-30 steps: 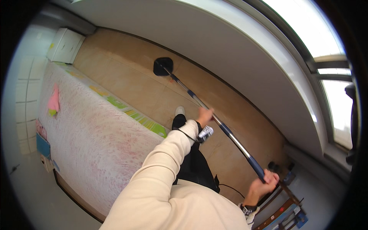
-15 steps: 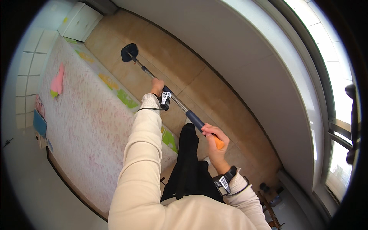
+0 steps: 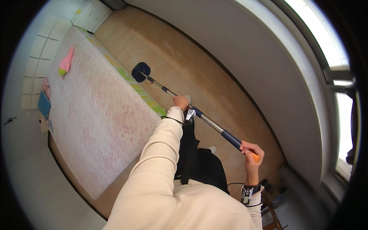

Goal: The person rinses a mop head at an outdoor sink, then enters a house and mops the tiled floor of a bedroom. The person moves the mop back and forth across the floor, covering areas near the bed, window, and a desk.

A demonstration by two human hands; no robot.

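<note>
Cream sleeves fill the near edge of the view, with dark trousers below them. Both hands are clamped on a long-handled mop, well apart along its shaft. The right hand is closed around the orange end of the handle, near right, above a dark blue grip section; a dark band sits on that wrist. The left hand is wrapped around the silver shaft about midway, with a small device strapped at the cuff and a thin black cable trailing from it.

The mop runs diagonally from near right to far left. Its dark, rounded mop head rests on the wooden floor, just beside the edge of the bed.

The floor is light brown boards, bare along the strip between bed and wall. The bed lies on the left, covered with a white spread patterned in faint pink, with a green and yellow striped border along its right side. A pink soft item lies at the far end of the bed.

A pale wall runs along the right side of the floor, with a bright window beyond it. A white cabinet stands at the far end of the room.
</note>
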